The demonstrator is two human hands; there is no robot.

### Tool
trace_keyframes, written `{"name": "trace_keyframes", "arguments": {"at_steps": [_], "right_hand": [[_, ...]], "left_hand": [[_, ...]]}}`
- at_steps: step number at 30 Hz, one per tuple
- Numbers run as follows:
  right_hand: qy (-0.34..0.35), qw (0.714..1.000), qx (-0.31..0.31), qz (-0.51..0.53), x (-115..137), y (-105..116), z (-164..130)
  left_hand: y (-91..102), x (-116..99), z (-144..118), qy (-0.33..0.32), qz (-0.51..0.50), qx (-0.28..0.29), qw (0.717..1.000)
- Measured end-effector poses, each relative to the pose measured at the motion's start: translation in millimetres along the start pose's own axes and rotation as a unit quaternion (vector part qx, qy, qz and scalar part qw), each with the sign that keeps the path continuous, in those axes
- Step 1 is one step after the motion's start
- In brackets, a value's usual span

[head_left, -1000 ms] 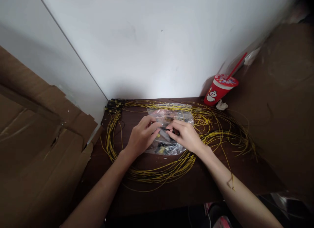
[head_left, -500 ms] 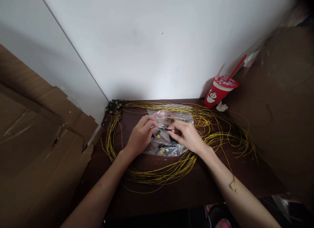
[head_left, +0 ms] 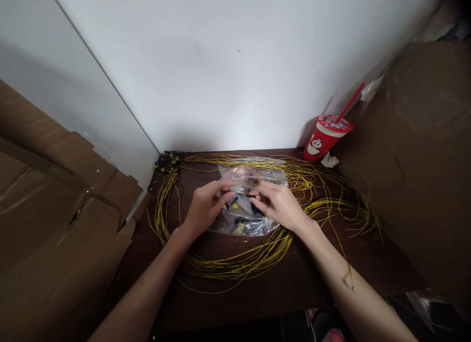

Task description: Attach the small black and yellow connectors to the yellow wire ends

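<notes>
My left hand (head_left: 204,209) and my right hand (head_left: 279,204) meet over a clear plastic bag (head_left: 253,175) of small black and yellow parts, lying on a dark wooden table (head_left: 279,283). Between the fingertips of both hands runs a thin yellow wire with a small black piece (head_left: 249,196) on it; my right hand pinches the black piece and my left pinches the wire. Large loops of yellow wire (head_left: 235,263) lie around the bag and pass under both forearms.
A red drink cup with a straw (head_left: 326,138) stands at the table's back right corner beside a crumpled white tissue (head_left: 328,160). Black and yellow connectors (head_left: 167,161) cluster at the back left corner. Brown cardboard (head_left: 55,209) leans on the left, more on the right (head_left: 423,150).
My left hand has drawn slightly left and away from my right, stretching a short length of wire between them. The view shifted slightly.
</notes>
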State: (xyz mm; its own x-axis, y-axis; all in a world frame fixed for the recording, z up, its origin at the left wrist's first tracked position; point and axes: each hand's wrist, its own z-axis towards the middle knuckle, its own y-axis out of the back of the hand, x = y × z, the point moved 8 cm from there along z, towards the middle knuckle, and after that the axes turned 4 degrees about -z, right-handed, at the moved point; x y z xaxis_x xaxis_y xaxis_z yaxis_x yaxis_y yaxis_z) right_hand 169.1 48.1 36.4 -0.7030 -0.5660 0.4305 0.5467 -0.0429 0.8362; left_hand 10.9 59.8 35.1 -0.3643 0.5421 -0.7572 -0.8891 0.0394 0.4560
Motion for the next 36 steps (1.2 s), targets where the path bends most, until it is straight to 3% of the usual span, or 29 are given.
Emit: {"name": "trace_keyframes", "arguments": {"at_steps": [5, 11, 14, 18, 20, 23, 26, 29, 31, 33, 36], "right_hand": [[0.011, 1.000, 0.006, -0.015, 7, -1, 0], [0.022, 1.000, -0.011, -0.004, 12, 1, -1], [0.016, 0.999, -0.031, 0.015, 9, 4, -1], [0.008, 0.997, -0.061, 0.034, 4, 11, -1], [0.008, 0.996, -0.079, 0.039, 3, 15, -1], [0.010, 0.994, -0.096, 0.043, 1, 20, -2], [0.007, 0.993, -0.107, 0.047, -2, 23, -3], [0.003, 0.993, -0.114, 0.036, -7, 29, -3], [-0.002, 0.993, -0.112, 0.019, -11, 32, -3], [-0.011, 0.994, -0.109, 0.000, -16, 35, -3], [-0.026, 0.994, -0.101, -0.016, -20, 33, -3]], "left_hand": [[-6.2, -6, -1, -0.029, 0.006, 0.013, 0.999], [-7.9, -14, 0, -0.073, 0.108, 0.019, 0.991], [-0.9, -10, 2, -0.028, 0.091, -0.005, 0.995], [7.8, 3, 5, 0.074, -0.083, -0.046, 0.993], [10.2, 11, 6, 0.118, -0.237, -0.080, 0.961], [10.1, 22, 8, 0.169, -0.453, -0.122, 0.867], [16.0, 29, 9, 0.206, -0.549, -0.169, 0.792], [27.9, 33, 10, 0.214, -0.579, -0.216, 0.757], [38.7, 32, 10, 0.196, -0.540, -0.239, 0.783], [52.3, 28, 10, 0.155, -0.448, -0.266, 0.839], [68.3, 14, 4, 0.085, -0.230, -0.299, 0.922]]}}
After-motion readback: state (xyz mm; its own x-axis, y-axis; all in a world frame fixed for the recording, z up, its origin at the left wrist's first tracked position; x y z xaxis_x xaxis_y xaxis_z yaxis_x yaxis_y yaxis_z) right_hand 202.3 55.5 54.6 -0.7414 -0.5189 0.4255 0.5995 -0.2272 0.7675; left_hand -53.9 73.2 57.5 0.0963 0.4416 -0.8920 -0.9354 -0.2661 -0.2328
